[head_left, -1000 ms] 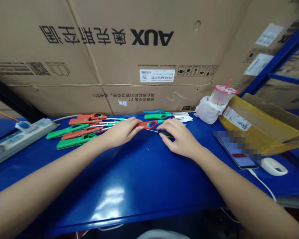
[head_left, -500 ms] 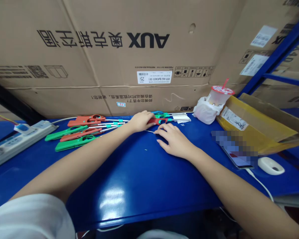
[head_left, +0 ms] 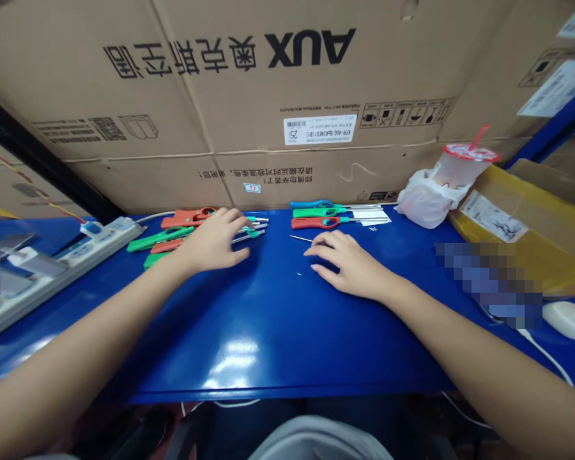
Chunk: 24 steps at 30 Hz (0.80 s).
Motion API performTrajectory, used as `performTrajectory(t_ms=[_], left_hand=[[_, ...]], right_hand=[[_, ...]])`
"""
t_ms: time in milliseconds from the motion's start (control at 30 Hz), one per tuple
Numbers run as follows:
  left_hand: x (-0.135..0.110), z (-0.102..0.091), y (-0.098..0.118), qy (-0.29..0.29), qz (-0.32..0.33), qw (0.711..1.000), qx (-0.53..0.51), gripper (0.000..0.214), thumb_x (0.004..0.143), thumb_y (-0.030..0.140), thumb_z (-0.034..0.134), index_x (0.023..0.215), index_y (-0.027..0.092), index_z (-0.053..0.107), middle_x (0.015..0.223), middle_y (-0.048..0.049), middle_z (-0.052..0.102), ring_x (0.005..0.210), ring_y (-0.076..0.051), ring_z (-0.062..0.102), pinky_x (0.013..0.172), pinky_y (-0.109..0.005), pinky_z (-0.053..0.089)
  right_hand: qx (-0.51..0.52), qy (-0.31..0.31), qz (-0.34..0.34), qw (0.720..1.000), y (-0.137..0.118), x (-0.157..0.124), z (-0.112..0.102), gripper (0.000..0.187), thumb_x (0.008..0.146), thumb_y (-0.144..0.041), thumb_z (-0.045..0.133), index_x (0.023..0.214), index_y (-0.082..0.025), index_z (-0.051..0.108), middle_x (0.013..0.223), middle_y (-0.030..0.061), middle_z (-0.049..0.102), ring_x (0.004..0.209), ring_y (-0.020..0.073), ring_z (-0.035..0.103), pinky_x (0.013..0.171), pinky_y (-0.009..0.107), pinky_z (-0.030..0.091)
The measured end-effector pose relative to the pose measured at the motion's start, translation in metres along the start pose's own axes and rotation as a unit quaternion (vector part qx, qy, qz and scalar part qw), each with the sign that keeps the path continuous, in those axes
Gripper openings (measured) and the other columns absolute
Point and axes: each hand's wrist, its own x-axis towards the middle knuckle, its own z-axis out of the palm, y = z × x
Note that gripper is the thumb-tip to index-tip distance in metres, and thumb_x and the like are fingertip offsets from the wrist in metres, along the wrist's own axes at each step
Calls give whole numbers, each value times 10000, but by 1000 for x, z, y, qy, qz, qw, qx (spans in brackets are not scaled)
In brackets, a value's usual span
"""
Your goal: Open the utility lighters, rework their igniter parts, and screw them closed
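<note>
My left hand lies over a pile of red and green long-nosed lighters on the blue table, its fingers spread across their metal stems. My right hand rests palm down at the table's middle, fingers curled over a small screwdriver whose thin shaft sticks out to the left. Behind my right hand lie a red lighter, a green lighter and a blue one, side by side.
A power strip sits at the far left. A large cardboard box walls the back. A cup in a white bag, a yellow carton, a phone and a white mouse stand at the right.
My left hand set the red lighter down beside the green and blue ones at the back, then swung left onto the pile of lighters. My right hand stayed over the screwdriver.
</note>
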Motion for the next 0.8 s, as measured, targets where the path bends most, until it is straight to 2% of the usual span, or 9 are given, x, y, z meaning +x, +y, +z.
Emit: performTrajectory(t_ms=[133,267,467,567,667,800], left_hand=[[-51,-7,-42,-23,-43,999,12,510,858,557,594,1129,134,678,1165,-195,669,1107,-399,613,982,-558,505],[-78,0,-62,-24,-83,996,7,484,925,581,540,1161,185,686,1181,-181,698,1078,-376,660,972,-547,510],[-85,8,-55,-9,-57,998,-28,430,967,560,498,1139,219,696,1162,-154,733,1080,-354,687,963,-518,531],[-88,8,-44,-4,-47,998,-50,385,992,518,504,1140,209,680,1155,-129,720,1060,-314,689,972,-469,539],[-93,7,-34,-4,-49,996,-69,283,1038,454,481,1127,248,653,1166,-67,677,1082,-252,669,994,-401,543],[-97,8,-34,7,-62,996,-70,267,1042,468,495,1122,257,637,1122,-54,652,1064,-247,657,995,-409,544]], right_hand=[[54,-8,-2,999,-19,7,18,242,997,-341,639,1196,-217,701,1214,104,692,1150,270,620,992,467,481],[66,-6,23,998,-24,14,32,115,1006,-204,590,1031,-177,699,1086,103,706,1067,234,645,965,403,505],[54,-20,67,996,-10,13,23,133,980,-110,568,897,-178,648,1008,87,700,990,215,644,911,354,500],[37,-27,98,994,2,11,15,148,978,-100,543,892,-174,638,999,92,685,950,219,641,850,343,490],[21,-31,119,992,10,9,11,154,978,-90,524,906,-171,633,1008,93,678,934,217,635,813,328,474],[2,-37,131,991,10,9,9,156,974,-90,515,917,-175,633,1036,96,671,910,212,627,758,312,446]])
